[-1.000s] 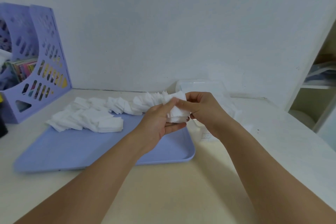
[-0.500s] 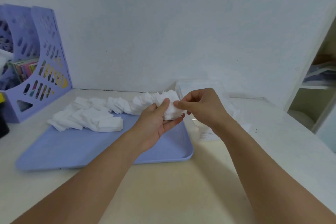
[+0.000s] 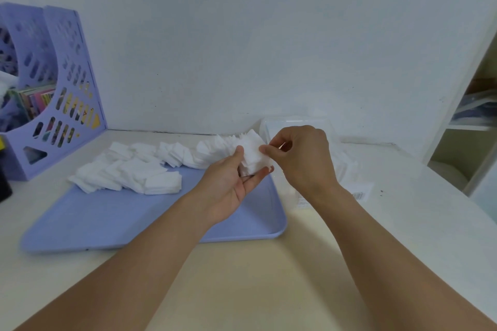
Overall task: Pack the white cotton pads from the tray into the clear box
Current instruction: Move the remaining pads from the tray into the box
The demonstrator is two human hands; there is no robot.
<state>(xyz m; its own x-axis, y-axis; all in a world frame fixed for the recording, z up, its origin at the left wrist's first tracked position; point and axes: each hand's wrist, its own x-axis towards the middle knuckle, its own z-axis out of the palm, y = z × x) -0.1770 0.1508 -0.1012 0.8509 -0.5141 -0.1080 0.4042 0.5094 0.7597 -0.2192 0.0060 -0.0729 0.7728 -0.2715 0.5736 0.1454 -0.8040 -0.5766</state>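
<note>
My left hand [image 3: 228,183] holds a small stack of white cotton pads [image 3: 252,156] above the right end of the lilac tray [image 3: 107,223], thumb on top and fingers beneath. My right hand [image 3: 301,158] pinches the stack's right edge with thumb and forefinger. More white pads [image 3: 129,172] lie in loose heaps along the far side of the tray. The clear box [image 3: 349,169] stands to the right of the tray, partly hidden behind my right hand, with its lid [image 3: 293,122] raised at the back.
A lilac file holder [image 3: 53,88] with books stands at the far left against the white wall. A dark object [image 3: 4,185] sits at the left edge. An open shelf unit [image 3: 470,121] is on the right. The table's near edge lies below my forearms.
Both hands lifted the stack slightly and shifted it a little up and right. My right hand went from covering the pads to pinching their right edge.
</note>
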